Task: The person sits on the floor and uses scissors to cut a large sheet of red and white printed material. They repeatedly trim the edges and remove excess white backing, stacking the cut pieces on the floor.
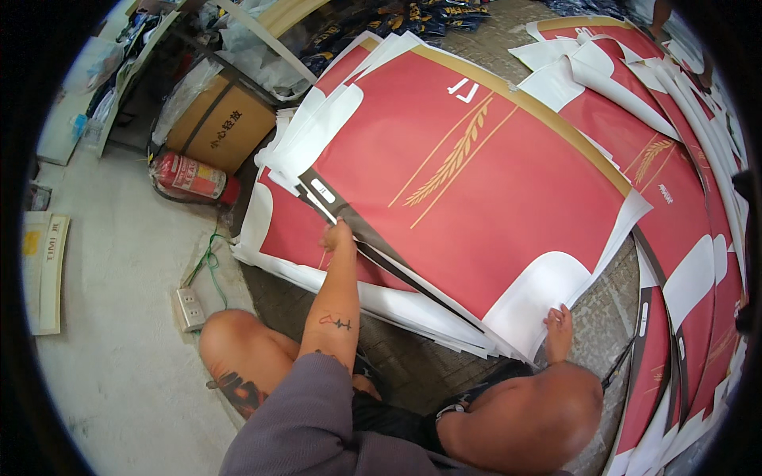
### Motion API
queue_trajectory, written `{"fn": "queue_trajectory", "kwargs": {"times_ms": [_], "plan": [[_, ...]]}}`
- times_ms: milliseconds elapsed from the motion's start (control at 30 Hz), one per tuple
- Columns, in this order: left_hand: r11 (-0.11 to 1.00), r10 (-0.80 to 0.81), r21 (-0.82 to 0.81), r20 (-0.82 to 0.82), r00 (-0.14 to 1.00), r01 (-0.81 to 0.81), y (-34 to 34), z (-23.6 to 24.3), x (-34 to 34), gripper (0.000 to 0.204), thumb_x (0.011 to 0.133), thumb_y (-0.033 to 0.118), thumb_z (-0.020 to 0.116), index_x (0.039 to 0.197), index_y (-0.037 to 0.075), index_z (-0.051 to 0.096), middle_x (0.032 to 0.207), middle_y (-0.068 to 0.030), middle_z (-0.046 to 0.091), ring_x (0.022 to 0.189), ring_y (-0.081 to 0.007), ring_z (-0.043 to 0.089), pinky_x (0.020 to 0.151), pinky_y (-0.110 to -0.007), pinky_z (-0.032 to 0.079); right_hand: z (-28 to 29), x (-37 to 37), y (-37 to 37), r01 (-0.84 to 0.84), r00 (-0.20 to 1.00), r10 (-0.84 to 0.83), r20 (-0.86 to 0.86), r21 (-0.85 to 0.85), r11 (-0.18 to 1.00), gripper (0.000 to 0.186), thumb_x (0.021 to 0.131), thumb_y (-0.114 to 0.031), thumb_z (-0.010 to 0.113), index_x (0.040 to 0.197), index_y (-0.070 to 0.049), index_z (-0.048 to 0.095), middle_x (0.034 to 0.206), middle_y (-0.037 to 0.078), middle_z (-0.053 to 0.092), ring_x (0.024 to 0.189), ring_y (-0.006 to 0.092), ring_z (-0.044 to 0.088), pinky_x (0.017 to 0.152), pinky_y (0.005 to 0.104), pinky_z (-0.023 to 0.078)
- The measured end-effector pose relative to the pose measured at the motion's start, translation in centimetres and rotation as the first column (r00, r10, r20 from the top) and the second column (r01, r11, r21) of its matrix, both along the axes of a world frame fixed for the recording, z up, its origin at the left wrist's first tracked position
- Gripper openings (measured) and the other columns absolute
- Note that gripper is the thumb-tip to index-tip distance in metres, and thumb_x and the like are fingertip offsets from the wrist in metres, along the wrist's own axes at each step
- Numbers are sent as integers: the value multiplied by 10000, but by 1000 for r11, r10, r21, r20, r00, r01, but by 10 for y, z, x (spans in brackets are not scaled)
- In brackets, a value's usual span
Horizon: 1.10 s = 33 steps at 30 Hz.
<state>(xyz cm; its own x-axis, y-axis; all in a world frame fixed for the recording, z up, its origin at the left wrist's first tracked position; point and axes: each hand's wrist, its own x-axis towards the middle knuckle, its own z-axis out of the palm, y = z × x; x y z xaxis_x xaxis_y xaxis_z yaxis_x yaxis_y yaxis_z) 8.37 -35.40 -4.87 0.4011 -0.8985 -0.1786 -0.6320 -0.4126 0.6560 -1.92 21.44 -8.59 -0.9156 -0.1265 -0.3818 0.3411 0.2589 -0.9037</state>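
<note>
Left grip: grasping, with the fingers bent around the near left edge of a red sheet. Right grip: fingers apart and slightly bent, at the white near right corner of the same sheet; we cannot tell whether it closes on the paper.

We locate the red sheet in the middle of the scene, topmost on a loose pile, directly in front of our knees. Its face carries a gold wheat ear, a gold band along the far edge and a dark strip along the near edge. Its corners are white and rounded off.

Beneath it, to the left, we see a lower red sheet with white margins. To the right, more red sheets lie overlapped, some curled.

Far left, a red fire extinguisher is placed before a strapped cardboard box. Near left, a white socket block with a green cord is positioned beside our left knee.
</note>
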Motion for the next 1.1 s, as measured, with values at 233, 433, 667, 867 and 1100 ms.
{"fn": "queue_trajectory", "kwargs": {"times_ms": [233,433,667,867,1100], "plan": [[908,-36,226,-798,602,354,-3,-31,58,380,893,336,607,1136,46,577,1129,-93,596,1044,-227,536,910,-416,413,12,-3,-37,-3,993,17,118,-115,993,478,874,-21,495,1342,-6,400,1161,142,577,888,189,602,812,299,473],[807,130,347,-894,429,478,7,-60,44,358,927,262,542,1209,44,504,1158,-124,578,1082,-305,550,972,-492,424,21,5,-35,89,978,-22,-209,319,944,494,834,-20,583,1305,-5,435,1175,135,581,971,180,578,808,306,478],[974,-100,42,-801,591,222,36,30,-29,242,919,35,525,1149,-37,536,1077,-144,610,987,-302,608,911,-483,495,43,-7,-11,5,971,-84,222,335,942,373,892,-312,597,1009,42,599,893,200,650,806,253,627,750,332,495],[917,-150,3,-924,353,399,35,123,-61,236,909,16,547,1133,-58,529,1056,-156,617,935,-272,629,845,-432,537,83,4,-29,-563,772,159,615,548,618,785,822,-645,538,1064,92,654,1062,298,637,1036,425,611,883,454,456],[931,-214,-64,-894,393,360,14,171,-64,231,894,16,573,1113,-52,547,1039,-149,617,951,-264,613,835,-365,519,13,-8,-27,-97,922,8,388,210,973,462,851,-300,663,1134,58,590,1034,202,665,937,308,639,869,382,478]]}}
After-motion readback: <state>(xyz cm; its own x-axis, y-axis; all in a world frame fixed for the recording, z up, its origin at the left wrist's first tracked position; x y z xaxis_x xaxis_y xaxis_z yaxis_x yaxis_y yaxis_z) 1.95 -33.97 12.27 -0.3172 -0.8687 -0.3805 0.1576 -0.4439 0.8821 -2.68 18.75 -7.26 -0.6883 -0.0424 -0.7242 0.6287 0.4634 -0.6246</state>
